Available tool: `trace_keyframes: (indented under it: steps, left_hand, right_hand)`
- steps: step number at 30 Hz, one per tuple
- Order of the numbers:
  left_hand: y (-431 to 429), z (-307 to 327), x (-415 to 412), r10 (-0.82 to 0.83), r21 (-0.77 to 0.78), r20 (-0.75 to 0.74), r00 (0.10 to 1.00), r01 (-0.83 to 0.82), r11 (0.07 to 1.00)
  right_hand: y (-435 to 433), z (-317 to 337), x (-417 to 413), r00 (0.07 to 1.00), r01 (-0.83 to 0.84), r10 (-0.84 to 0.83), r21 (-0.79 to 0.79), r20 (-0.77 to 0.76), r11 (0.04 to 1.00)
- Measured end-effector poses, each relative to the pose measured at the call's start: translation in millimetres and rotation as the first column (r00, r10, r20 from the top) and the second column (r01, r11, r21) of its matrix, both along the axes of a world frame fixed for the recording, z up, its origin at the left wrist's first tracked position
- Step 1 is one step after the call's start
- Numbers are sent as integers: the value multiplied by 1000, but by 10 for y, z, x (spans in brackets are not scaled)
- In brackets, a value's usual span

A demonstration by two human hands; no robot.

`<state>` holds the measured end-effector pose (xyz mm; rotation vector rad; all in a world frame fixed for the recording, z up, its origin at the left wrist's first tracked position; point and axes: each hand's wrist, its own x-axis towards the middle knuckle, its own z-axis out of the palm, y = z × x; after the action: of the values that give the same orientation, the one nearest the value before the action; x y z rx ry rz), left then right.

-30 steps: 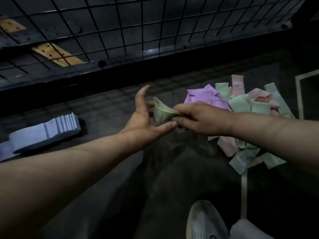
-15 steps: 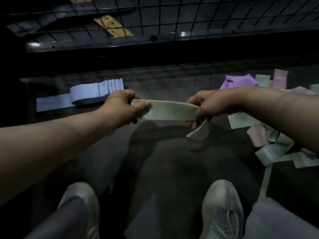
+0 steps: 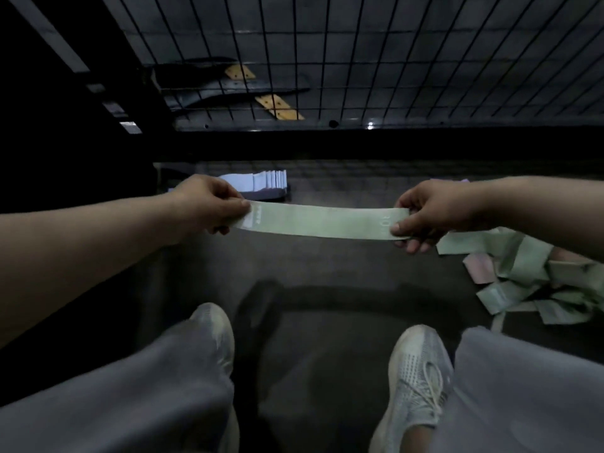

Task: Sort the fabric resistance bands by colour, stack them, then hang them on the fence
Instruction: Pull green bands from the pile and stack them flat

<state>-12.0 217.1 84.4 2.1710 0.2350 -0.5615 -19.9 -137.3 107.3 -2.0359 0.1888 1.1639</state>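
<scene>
A green band (image 3: 322, 221) is stretched flat and level between the two hands, above the dark floor (image 3: 327, 273). The left hand (image 3: 209, 204) pinches its left end; the right hand (image 3: 431, 214) pinches its right end. Behind the left hand lies a stack of pale blue bands (image 3: 261, 183). A loose pile of green and pink bands (image 3: 536, 279) lies under the right forearm.

**gymrat22:** what else is down there?
**matty_k:** pale knit lace-up sneakers (image 3: 418, 380) on a dark smooth floor (image 3: 327, 266), baggy grey trouser legs (image 3: 523, 387), two flat yellow plates with holes (image 3: 279, 107) up top.
</scene>
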Motion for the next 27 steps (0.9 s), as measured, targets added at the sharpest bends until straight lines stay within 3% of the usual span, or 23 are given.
trace_keyframes:
  steps: [7,14,21,27]
  left_hand:
    - [-17,724,-108,-114,-78,38,993,117,990]
    - [181,1060,-292,-173,-177,63,983,182,967]
    - [288,846,-400,-209,-103,25,978,211,972]
    - [227,224,-264,-199,-48,-98,975,195,980]
  right_hand:
    - [208,1043,-261,990,-27,42,-109,133,994]
    - [512,1585,-821,990,28,10,-258,143,966]
    - [771,1133,-978,944,238,-195,-138,267,961]
    - [553,174,-749,943,294,-267,-123,199,948]
